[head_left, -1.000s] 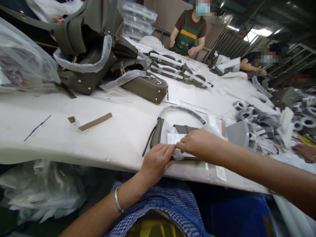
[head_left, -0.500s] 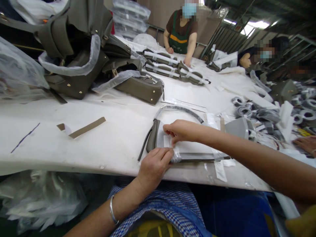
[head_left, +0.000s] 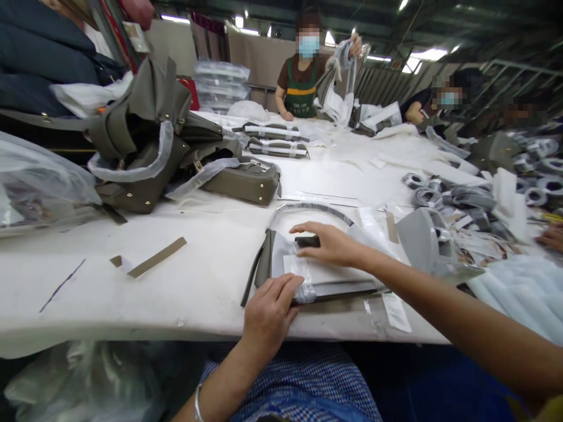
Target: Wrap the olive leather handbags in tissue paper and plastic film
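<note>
A grey-olive handbag [head_left: 264, 266] lies on its side in front of me, covered by white sheet material, with clear tape [head_left: 308, 284] near its lower left. Its wrapped handle [head_left: 308, 206] arches away from me. My left hand [head_left: 271, 308] grips the bag's near edge, fingers together on top beside the tape, thumb hidden. Over the middle of the bag is my right hand [head_left: 328, 243], its fingers stretched and apart. A short dark piece [head_left: 307, 241] shows between its fingers; whether the hand touches it I cannot tell.
More olive bags [head_left: 240, 181] are piled at the left. A brown strip [head_left: 157, 258] lies on the white table [head_left: 189, 310]. Rolled grey straps [head_left: 440, 193] and a grey tape dispenser-like object [head_left: 420, 240] are at the right. Across the table, a co-worker [head_left: 303, 82] lifts a wrapped item.
My right hand has lifted away from the tape and its fingers have spread. My left hand stays at the bag's edge. The co-worker opposite has raised an item. The view has tilted up.
</note>
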